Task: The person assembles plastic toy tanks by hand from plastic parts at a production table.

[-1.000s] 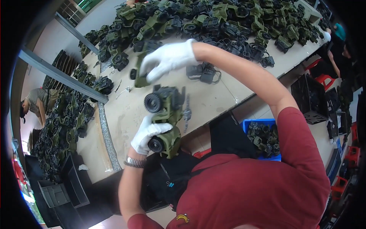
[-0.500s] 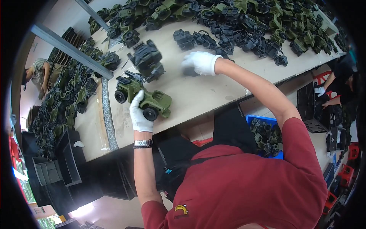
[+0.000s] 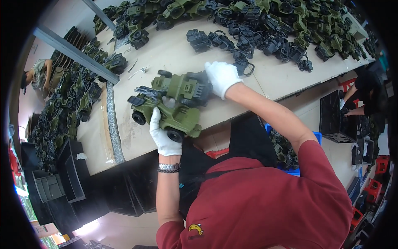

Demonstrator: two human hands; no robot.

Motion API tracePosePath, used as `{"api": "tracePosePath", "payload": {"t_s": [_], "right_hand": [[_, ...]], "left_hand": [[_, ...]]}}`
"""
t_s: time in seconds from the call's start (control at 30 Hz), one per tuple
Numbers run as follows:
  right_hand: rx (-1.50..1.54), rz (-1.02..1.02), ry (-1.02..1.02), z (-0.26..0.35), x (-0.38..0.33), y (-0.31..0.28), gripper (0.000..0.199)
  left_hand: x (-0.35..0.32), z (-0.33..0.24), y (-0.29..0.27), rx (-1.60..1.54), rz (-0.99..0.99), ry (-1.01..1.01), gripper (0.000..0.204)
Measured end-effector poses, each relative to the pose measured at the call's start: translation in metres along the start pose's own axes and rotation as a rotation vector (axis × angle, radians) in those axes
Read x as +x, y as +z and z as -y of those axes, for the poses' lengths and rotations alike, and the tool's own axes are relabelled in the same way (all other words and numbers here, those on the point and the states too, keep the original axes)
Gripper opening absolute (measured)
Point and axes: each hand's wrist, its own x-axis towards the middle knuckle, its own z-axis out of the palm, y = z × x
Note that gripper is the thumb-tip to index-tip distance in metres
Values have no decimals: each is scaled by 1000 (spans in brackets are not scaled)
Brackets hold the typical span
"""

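Note:
My left hand (image 3: 166, 139), in a white glove, is closed round a green toy jeep (image 3: 180, 118) with black wheels and a dark rack at its far left end. Just beyond it is a second green toy vehicle (image 3: 178, 86), its black grille-like end (image 3: 202, 89) blurred and facing right. At that black end is my right hand (image 3: 224, 79), also gloved, closed against it; its fingertips are partly hidden. A white fingertip shows between the two vehicles.
Black backpack-like parts (image 3: 244, 43) lie beyond my right hand. Green toy vehicles (image 3: 286, 18) are heaped along the far side and left (image 3: 66, 108). A metal post (image 3: 78, 54) slants at left. Below the table stands a blue bin (image 3: 293, 171); a co-worker's hands (image 3: 346, 110) are at right.
My left hand and its jeep have moved right and nearer. The second vehicle has come nearer and turned to show its green side. My right hand has left the table surface and met its black end.

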Motion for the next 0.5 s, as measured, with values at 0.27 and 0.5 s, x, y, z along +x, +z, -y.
{"api": "tracePosePath", "payload": {"t_s": [0.27,0.5], "right_hand": [[-70,470,89,5,9,-58,26],[400,271,-560,-20,-1,10,77]], "left_hand": [[21,-33,-6,-53,-116,106,49],[24,-65,-6,-32,-193,182,52]]}}
